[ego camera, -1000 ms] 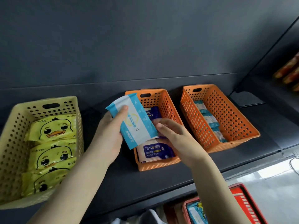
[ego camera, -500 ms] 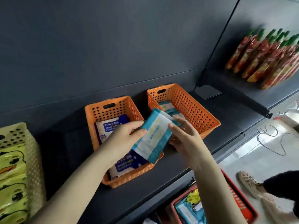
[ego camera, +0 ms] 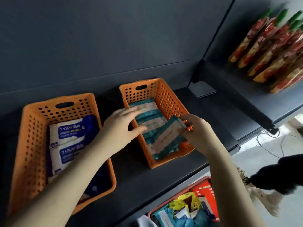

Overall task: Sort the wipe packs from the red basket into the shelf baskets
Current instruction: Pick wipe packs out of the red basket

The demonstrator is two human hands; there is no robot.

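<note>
- Dark grey shelf (ego camera: 147, 177), dark back panel behind it, two orange baskets on the board.
- Teal wipe pack (ego camera: 168, 136) lies tilted across the near end of the right orange basket (ego camera: 172, 102). Its lower end is down on the packs inside and its upper end is up at the right fingertips.
- Right hand (ego camera: 196, 133): fingers curled, pinching the pack's upper end, right over the basket's right wall.
- Left hand (ego camera: 121, 126): fingers straight and spread, holding nothing. It hovers over the basket's left rim, just left of the pack. Contact with the packs below is blurred, cannot tell.
- Stacked teal packs (ego camera: 147, 110) run from between the two hands back to the far wall.
- Left orange basket (ego camera: 27, 145) sits under the left forearm and holds white-and-blue alcohol wipe packs (ego camera: 70, 140).
- Red basket (ego camera: 206, 189) is below the right forearm, off the shelf's front edge — mixed packs left in it.
- Step, my read: placing. The pack is in the matching bin but not let go.
- Next move calls for opening the right pinch and flattening the pack onto the stack; the left hand is well placed to press. After that, down to the red basket.
- Risk: the raised end looks close to the right wall and could hang on the rim.
</note>
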